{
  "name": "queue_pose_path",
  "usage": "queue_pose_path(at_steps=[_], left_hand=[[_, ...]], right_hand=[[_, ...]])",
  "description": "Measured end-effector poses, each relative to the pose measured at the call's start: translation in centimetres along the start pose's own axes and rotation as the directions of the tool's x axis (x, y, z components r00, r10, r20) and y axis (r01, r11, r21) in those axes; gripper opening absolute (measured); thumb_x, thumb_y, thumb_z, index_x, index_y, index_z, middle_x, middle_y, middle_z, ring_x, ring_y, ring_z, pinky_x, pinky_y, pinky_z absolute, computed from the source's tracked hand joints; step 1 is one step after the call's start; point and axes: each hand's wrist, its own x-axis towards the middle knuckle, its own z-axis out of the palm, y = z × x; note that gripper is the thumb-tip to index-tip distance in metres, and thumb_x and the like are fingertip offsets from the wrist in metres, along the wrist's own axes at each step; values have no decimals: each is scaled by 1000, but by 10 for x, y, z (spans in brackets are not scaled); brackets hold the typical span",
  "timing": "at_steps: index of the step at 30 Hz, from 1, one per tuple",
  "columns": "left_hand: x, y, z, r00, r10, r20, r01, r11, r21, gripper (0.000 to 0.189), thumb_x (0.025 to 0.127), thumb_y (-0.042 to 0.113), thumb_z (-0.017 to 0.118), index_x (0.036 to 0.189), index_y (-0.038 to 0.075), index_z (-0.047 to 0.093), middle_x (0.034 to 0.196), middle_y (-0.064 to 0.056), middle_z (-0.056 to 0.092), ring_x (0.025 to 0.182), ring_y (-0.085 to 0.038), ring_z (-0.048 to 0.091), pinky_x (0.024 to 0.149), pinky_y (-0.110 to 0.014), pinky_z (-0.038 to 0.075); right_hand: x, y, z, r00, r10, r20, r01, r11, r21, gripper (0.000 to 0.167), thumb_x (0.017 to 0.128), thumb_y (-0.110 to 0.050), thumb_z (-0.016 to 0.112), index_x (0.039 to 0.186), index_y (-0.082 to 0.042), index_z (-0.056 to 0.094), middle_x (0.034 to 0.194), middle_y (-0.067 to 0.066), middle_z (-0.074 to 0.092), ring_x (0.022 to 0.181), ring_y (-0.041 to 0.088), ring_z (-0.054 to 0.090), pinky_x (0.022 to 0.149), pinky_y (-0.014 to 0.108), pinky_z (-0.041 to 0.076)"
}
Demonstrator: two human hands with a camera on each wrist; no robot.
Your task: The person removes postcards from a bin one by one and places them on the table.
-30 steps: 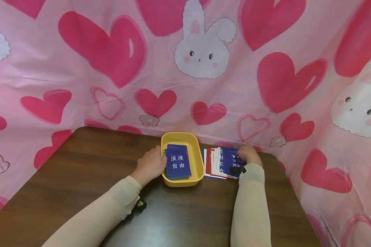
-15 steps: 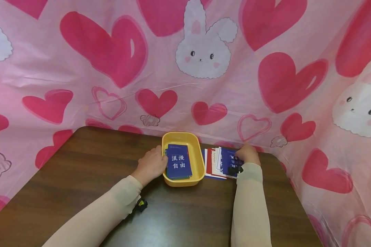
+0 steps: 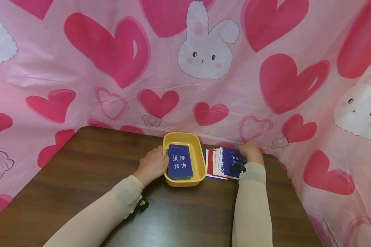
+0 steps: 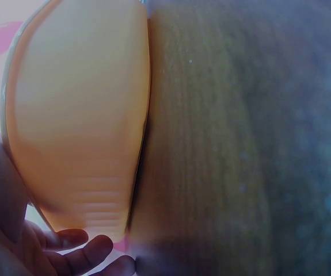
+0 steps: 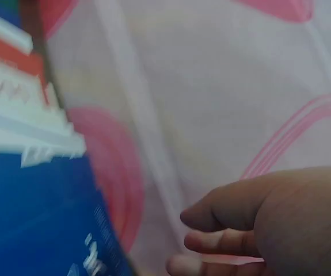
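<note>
A yellow plastic tray (image 3: 198,159) stands toward the back of the table, with a stack of cards (image 3: 179,163) inside, a blue one with white characters on top. My left hand (image 3: 151,165) grips the tray's left side. In the left wrist view its thumb lies at the rim and its fingers curl near the tray's outer wall (image 4: 79,115). To the right of the tray, more cards (image 3: 217,164) lie fanned out in blue, white and red. My right hand (image 3: 250,152) is over their far right corner. In the right wrist view its loosely bent fingers (image 5: 228,207) are apart from the blue card (image 5: 33,213), holding nothing.
The dark wooden table (image 3: 173,219) ends just behind the tray and cards. A pink cloth (image 3: 160,75) with hearts and rabbits hangs behind and at both sides. Black wrist devices (image 3: 142,205) show at both cuffs.
My right hand shifts slightly left over the fanned cards, then back right and away from them. My left hand stays at the tray. The whole head view drifts slightly.
</note>
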Motion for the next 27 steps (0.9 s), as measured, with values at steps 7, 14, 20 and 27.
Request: queue_pose_path(at_steps=[7,14,20,27], left_hand=[[0,-1,-1,1000,4,2,-4,1000,-1,45,116,38,53,147,5,54,120,-12,67,114,-33,65,102,-64,54],[-1,-1,0,1000,-2,6,2,1000,-2,44,116,38,55,147,6,54,119,-11,67,113,-32,65,102,-64,54],[-2,0,0,1000,0,-8,0,1000,7,44,116,38,54,146,6,54,120,-12,67,114,-33,65,102,-65,54],[-2,1,1,1000,8,-20,-7,1000,19,44,115,37,54,145,5,55,119,-12,68,113,-33,66,101,-65,54]], right_hand=[[-83,-93,-24,988,-151,22,147,983,114,48,108,-36,64,136,1,75,133,29,75,121,43,69,113,59,54],[-94,-136,-14,967,-248,57,225,937,266,44,111,-33,67,144,-5,72,133,23,77,126,40,71,114,55,57],[-102,-160,-7,944,-321,75,283,906,316,45,110,-30,67,147,-3,70,129,25,78,120,42,76,111,60,61],[-110,-187,5,936,-333,117,292,917,271,50,109,-37,70,149,-8,70,130,19,78,119,40,77,107,56,64]])
